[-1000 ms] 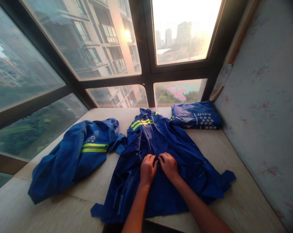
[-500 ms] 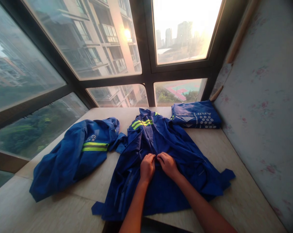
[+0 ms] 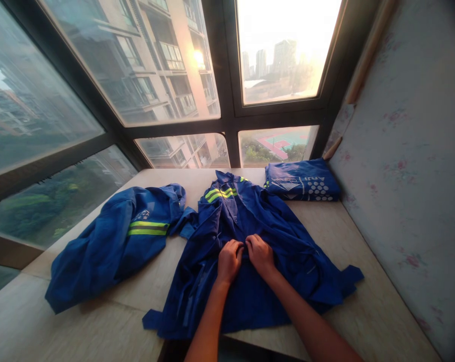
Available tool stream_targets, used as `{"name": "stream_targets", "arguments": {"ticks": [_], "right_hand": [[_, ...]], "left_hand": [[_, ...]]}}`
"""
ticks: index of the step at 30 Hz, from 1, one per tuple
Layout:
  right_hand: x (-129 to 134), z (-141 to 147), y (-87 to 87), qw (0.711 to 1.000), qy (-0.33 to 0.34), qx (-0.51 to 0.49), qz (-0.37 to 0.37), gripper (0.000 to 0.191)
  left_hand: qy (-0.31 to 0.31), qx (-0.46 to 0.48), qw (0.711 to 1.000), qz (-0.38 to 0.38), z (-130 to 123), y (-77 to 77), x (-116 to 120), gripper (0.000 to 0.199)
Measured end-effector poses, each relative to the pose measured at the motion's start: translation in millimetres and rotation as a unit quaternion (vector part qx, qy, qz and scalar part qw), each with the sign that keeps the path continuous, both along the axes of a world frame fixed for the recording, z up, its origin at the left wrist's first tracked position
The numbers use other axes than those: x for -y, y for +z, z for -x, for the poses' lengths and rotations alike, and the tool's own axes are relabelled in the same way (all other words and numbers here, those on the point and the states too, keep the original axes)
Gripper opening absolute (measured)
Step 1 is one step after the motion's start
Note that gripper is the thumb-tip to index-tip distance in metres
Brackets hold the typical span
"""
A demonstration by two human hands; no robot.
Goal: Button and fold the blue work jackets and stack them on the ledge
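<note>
A blue work jacket (image 3: pixel 257 296) with yellow-green reflective stripes lies spread front up, its collar toward the window. My left hand (image 3: pixel 230 259) and my right hand (image 3: pixel 260 255) meet over the middle of its front placket. Fingers of both hands are curled and pinch the jacket's front edges, the fingertips almost touching. Whatever small fastening lies between them is hidden by the fingers. Above the hands, the upper front looks closed up to the collar.
Left of it, a second blue jacket (image 3: pixel 99 251) lies crumpled. A folded blue garment (image 3: pixel 302 181) with white printing rests at the back right, against the papered wall (image 3: pixel 400 201). Window frames (image 3: pixel 231 123) border the pale ledge (image 3: pixel 110 327) at the back and left.
My right hand has shifted slightly, its fingers a little farther up. The left hand stays on the placket. The view has turned slightly.
</note>
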State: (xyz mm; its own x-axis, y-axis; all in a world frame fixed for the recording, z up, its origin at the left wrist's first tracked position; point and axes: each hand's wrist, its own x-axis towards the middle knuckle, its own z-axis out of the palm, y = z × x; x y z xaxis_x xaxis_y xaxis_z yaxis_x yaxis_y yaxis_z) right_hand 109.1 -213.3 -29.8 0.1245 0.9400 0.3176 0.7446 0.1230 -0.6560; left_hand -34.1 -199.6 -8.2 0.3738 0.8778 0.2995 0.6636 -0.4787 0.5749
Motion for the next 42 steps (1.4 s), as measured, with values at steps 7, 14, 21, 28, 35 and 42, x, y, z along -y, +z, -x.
{"name": "stream_targets", "arguments": {"ticks": [7, 14, 21, 28, 35, 42], "right_hand": [[0.6, -7.1, -2.6, 0.998, 0.050, -0.019, -0.021, 0.019], [4.4, -8.0, -5.0, 0.997, 0.057, -0.032, -0.037, 0.023], [3.4, -5.5, -6.1, 0.998, 0.035, -0.038, -0.041, 0.021], [0.1, -6.8, -7.2, 0.995, -0.030, -0.079, -0.058, 0.023], [-2.2, -24.1, -1.1, 0.987, -0.089, -0.118, -0.071, 0.023], [0.0, -69.6, 18.3, 0.987, -0.128, -0.093, -0.041, 0.020]], "left_hand": [[-0.010, 0.029, 0.999, 0.013, 3.6, -1.6, -1.4, 0.019], [-0.014, 0.063, 0.998, 0.023, 4.9, -1.7, -4.7, 0.018], [-0.024, 0.063, 0.997, 0.030, 4.6, 3.2, 0.1, 0.017], [-0.011, 0.049, 0.998, 0.026, 0.4, 4.3, 3.5, 0.014], [0.016, 0.065, 0.998, 0.012, 25.9, 18.9, 8.0, 0.020], [0.022, -0.011, 1.000, 0.006, 49.6, 32.5, 18.9, 0.031]]}}
